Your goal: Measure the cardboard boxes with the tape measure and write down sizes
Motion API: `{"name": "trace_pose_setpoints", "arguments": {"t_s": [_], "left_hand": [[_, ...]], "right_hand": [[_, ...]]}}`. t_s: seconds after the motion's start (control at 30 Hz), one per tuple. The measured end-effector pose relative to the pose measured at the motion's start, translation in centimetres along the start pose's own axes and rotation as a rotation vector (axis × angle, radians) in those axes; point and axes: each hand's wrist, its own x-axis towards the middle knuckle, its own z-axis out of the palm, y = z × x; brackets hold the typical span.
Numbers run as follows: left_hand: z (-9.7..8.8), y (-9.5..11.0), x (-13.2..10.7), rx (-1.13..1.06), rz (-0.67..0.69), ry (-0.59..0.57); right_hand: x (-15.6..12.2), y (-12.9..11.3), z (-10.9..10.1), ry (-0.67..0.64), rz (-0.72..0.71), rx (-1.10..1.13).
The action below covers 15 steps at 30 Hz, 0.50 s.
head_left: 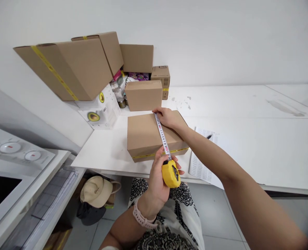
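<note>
A brown cardboard box (145,133) with yellow tape along its near side rests on the white table (104,152). My left hand (157,177) is closed around the yellow case of a tape measure (171,174), just in front of the box's near edge. From the case, the white blade runs out across the top of the box. At the far edge of the box, my right hand (167,117) pinches the end of the blade and presses it against the cardboard. Part of the box's right side is hidden under my right forearm.
Printed sheets (203,166) with a black pen (209,136) lie right of the box. Behind it stands a smaller brown box (143,96). Large taped boxes (73,66) sit on white avocado-print cartons (102,116) at left. A microwave (10,173) is at far left, caps (95,191) below.
</note>
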Motion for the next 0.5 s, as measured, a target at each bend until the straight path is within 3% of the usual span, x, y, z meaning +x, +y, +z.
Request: {"name": "trace_pose_setpoints", "arguments": {"t_s": [0.37,0.43,0.5], "left_hand": [[-0.7,1.3,1.8,0.034,-0.096,-0.062],[-1.4,1.7,1.4,0.088,-0.056,-0.093],[-2.7,2.2,0.2,0.168,0.071,-0.112]], "right_hand": [[-0.2,-0.2,-0.5,-0.003,-0.015,0.028],[-0.4,-0.1,-1.4,0.06,-0.077,0.138],[-1.6,0.2,-2.9,0.183,-0.166,0.276]]}}
